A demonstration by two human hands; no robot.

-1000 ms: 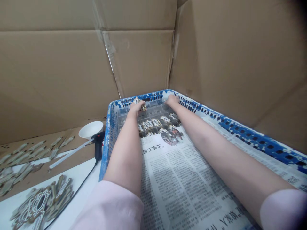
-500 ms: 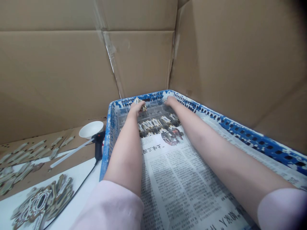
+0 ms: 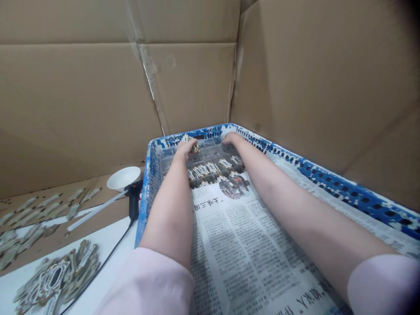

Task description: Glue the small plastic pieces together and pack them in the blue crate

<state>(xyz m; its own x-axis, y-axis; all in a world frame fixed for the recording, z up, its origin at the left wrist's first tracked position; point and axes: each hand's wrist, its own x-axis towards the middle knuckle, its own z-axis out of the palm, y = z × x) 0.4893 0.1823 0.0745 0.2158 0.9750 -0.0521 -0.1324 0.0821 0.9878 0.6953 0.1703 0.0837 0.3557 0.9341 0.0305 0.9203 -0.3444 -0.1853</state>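
Observation:
My left hand (image 3: pixel 185 148) is at the far end of a clear compartmented plastic tray (image 3: pixel 211 153), pinching a small clump of ornate metallic-looking pieces (image 3: pixel 194 148). Several similar openwork frames (image 3: pixel 206 169) sit in the tray's compartments. My right hand (image 3: pixel 231 139) rests with curled fingers on the tray's far right corner, and its fingertips are hidden. Both forearms lie over a printed newspaper (image 3: pixel 239 249) lining the blue plastic crate (image 3: pixel 341 192) that holds the tray.
Left of the crate stand a black hot glue gun (image 3: pixel 134 199) with a glue stick and cord, and a white bowl (image 3: pixel 124 178). Piles of frame pieces (image 3: pixel 55 280) lie on a white sheet and brown cardboard. Cardboard walls (image 3: pixel 193 83) rise behind.
My right hand has shifted slightly left along the tray's far side. My left hand keeps its clump in the same place.

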